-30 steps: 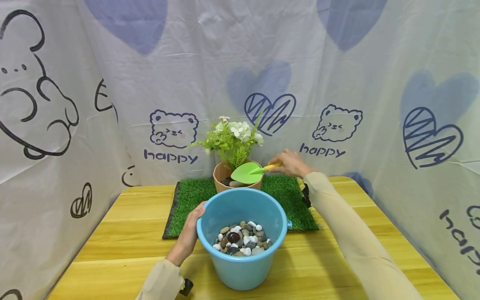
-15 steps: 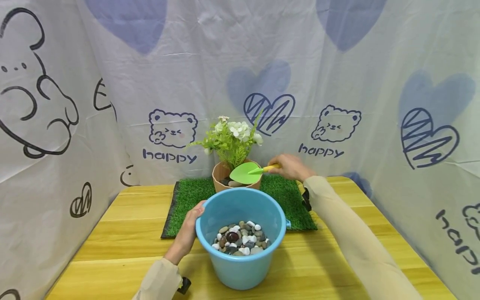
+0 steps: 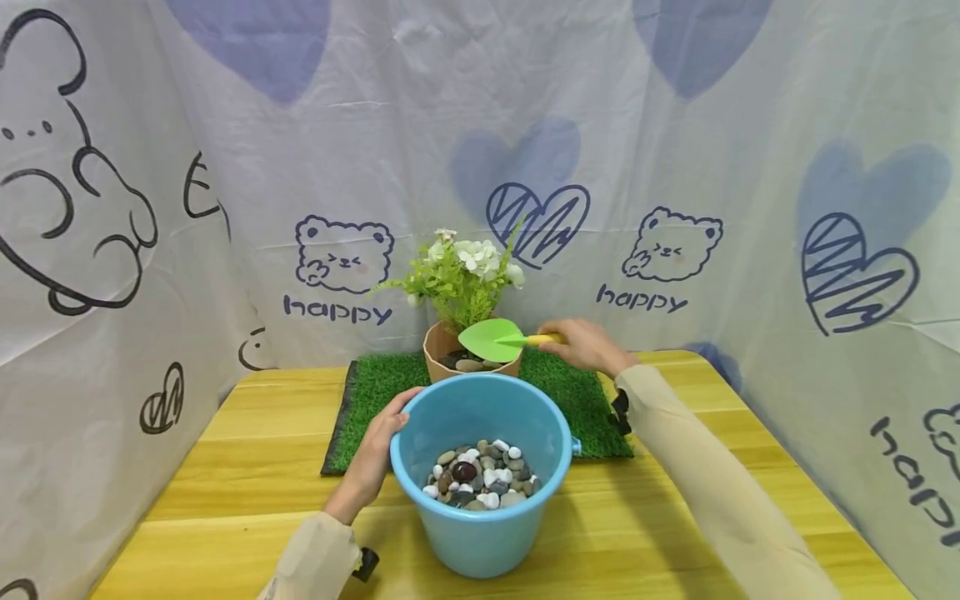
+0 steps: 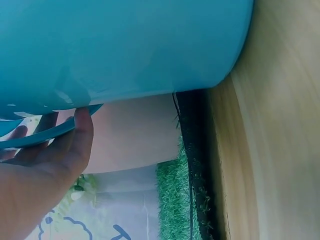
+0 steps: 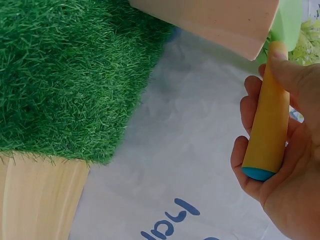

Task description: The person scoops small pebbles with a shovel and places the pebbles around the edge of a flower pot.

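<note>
My right hand grips the yellow handle of a small trowel, fingers wrapped round it in the right wrist view. Its green blade is over the near right rim of a tan flowerpot. The pot holds dark and pale stones and a plant with white flowers. In front stands a blue bucket with many white, grey and brown pebbles inside. My left hand holds the bucket's left rim, its fingers round a blue band in the left wrist view.
The flowerpot stands on a green artificial grass mat with a dark edge. Below is a yellow wooden table. A white printed curtain closes off the back and both sides.
My right hand has lowered a little toward me while the trowel blade tips up slightly over the pot, baring more of its stones. The left hand stays at the bucket.
</note>
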A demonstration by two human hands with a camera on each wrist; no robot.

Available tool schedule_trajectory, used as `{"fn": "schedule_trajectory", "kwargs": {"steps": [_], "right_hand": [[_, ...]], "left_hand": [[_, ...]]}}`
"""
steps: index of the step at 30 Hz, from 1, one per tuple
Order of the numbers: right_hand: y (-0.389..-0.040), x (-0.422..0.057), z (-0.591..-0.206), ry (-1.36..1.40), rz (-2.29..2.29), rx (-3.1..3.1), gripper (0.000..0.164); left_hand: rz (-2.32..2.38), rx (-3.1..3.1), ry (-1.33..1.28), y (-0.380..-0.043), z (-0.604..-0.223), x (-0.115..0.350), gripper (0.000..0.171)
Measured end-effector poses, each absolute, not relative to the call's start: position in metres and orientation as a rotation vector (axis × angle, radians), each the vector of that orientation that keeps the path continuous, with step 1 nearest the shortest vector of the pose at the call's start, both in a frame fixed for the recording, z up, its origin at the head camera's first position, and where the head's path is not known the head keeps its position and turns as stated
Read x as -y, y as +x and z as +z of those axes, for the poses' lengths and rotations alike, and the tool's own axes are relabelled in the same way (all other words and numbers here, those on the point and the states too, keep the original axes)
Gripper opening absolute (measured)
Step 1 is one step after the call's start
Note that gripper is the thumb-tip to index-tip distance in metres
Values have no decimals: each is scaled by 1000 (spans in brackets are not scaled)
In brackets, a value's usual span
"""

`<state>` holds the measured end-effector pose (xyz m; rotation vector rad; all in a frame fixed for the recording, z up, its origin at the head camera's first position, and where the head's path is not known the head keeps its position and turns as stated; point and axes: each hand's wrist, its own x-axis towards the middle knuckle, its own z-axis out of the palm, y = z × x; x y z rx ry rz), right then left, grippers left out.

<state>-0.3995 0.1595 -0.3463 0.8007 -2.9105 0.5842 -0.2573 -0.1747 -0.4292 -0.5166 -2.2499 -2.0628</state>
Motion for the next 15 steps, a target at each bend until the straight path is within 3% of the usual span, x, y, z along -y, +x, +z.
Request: {"fn": "schedule_trajectory", "kwargs": {"steps": [15], "right_hand": [[-373,-174,-345,844,717,2798,28]], "left_hand": [[-2086,2221,-522,-257,-427,172,52]]}}
